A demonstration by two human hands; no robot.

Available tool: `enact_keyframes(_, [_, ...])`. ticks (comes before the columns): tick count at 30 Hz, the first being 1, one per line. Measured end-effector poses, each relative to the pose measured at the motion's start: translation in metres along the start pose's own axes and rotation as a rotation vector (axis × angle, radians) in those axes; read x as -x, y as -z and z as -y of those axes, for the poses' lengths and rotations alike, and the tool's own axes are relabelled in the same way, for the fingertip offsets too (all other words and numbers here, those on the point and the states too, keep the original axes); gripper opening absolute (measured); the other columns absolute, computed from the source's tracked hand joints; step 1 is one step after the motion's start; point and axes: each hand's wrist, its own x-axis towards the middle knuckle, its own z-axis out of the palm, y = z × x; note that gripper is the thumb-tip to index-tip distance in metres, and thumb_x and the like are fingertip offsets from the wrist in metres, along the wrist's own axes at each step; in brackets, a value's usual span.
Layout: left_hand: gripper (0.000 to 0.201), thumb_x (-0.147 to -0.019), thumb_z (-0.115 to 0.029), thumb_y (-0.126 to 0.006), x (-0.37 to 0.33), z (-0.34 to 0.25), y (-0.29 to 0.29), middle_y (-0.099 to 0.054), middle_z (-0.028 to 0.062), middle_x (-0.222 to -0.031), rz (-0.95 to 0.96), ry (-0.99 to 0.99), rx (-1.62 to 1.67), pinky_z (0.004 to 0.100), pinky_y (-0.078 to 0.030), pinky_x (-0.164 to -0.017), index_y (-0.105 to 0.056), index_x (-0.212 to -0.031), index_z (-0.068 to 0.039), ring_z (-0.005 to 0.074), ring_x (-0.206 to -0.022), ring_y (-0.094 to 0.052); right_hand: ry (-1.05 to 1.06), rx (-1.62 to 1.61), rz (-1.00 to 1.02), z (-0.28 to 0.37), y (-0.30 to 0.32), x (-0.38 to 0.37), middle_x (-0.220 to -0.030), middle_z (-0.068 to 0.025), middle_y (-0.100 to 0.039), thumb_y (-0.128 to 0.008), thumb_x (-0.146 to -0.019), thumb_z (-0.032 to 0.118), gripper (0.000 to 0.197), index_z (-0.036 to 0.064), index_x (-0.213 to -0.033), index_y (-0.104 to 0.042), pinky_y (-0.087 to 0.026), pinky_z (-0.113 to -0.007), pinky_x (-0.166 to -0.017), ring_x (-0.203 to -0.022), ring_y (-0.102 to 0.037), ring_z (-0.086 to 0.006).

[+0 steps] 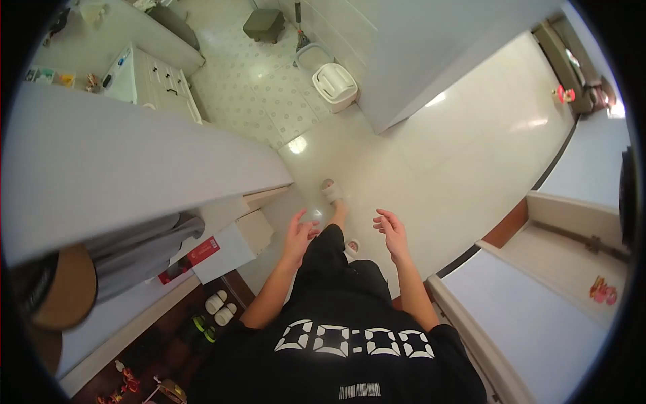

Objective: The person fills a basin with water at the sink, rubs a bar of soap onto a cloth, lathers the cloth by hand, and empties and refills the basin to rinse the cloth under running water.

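Observation:
Both of my hands are held out in front of my body above the pale floor [431, 182], apart from each other. My left hand [300, 236] has its fingers loosely curved and spread, with nothing in it. Close to its left stand a white and red box [225, 252] and a cream panel [255, 232]. My right hand [391, 232] is likewise empty, its fingers a little bent and apart, over bare floor. Below them one foot in a light slipper [330, 192] is stepping forward, and the other slipper [352, 248] is behind it.
A wall [155, 155] juts in from the left, and a wall corner [383, 124] stands ahead right. Between them a tiled room holds a white lidded bin [335, 84], a dark stool [264, 25] and a white cabinet [161, 81]. An open door [518, 310] is at right; slippers [221, 308] lie lower left.

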Motion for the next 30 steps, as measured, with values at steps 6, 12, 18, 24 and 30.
enact_keyframes(6, [0.054, -0.099, -0.022, -0.048, -0.101, -0.114, -0.028, -0.041, 0.0138, -0.148, -0.205, -0.214, 0.009, 0.0356, -0.036, -0.105, -0.033, -0.149, -0.013, 0.0212, -0.129, -0.045, -0.044, 0.149, -0.015, 0.092, -0.005, -0.121, -0.122, -0.0082, -0.060, -0.049, -0.100, 0.025, 0.037, 0.0102, -0.133, -0.053, -0.048, -0.034, -0.087, -0.104, -0.059, -0.0173])
enact_keyframes(12, [0.056, -0.097, -0.022, -0.050, -0.166, -0.254, -0.044, -0.034, 0.0141, -0.152, -0.218, -0.341, 0.090, 0.0389, -0.030, -0.111, -0.033, -0.150, -0.012, 0.0260, -0.137, -0.035, -0.107, 0.146, -0.009, 0.197, -0.031, -0.222, -0.129, -0.0098, -0.056, -0.050, -0.100, 0.026, 0.039, 0.0100, -0.135, -0.050, -0.050, -0.036, -0.088, -0.109, -0.058, -0.0193])
enact_keyframes(18, [0.057, -0.095, -0.021, -0.051, -0.238, -0.350, -0.011, -0.035, 0.0146, -0.151, -0.369, -0.434, 0.135, 0.0388, -0.034, -0.108, -0.033, -0.149, -0.014, 0.0248, -0.131, -0.042, -0.047, 0.092, 0.082, 0.287, -0.074, -0.360, -0.120, -0.0106, -0.060, -0.052, -0.099, 0.023, 0.038, 0.0076, -0.134, -0.050, -0.052, -0.034, -0.085, -0.101, -0.061, -0.0190])
enact_keyframes(24, [0.056, -0.093, -0.015, -0.050, -0.276, -0.406, 0.059, -0.042, 0.0136, -0.145, -0.561, -0.320, 0.361, 0.0368, -0.042, -0.098, -0.036, -0.147, -0.016, 0.0230, -0.117, -0.054, 0.085, 0.319, 0.246, 0.370, -0.136, -0.498, -0.083, -0.0057, -0.070, -0.057, -0.093, 0.015, 0.035, 0.0088, -0.127, -0.056, -0.044, -0.025, -0.065, -0.071, -0.058, -0.0095])
enact_keyframes(30, [0.062, -0.096, -0.027, -0.048, -0.291, -0.436, 0.152, -0.037, 0.0155, -0.147, -0.779, -0.454, 0.951, 0.0402, -0.043, -0.098, -0.023, -0.152, -0.019, 0.0276, -0.120, -0.052, 0.062, 0.571, 0.486, 0.481, -0.275, -0.581, -0.069, 0.0005, -0.063, -0.056, -0.088, 0.005, 0.036, 0.0061, -0.124, -0.059, -0.031, -0.019, -0.054, -0.062, -0.060, -0.0075])
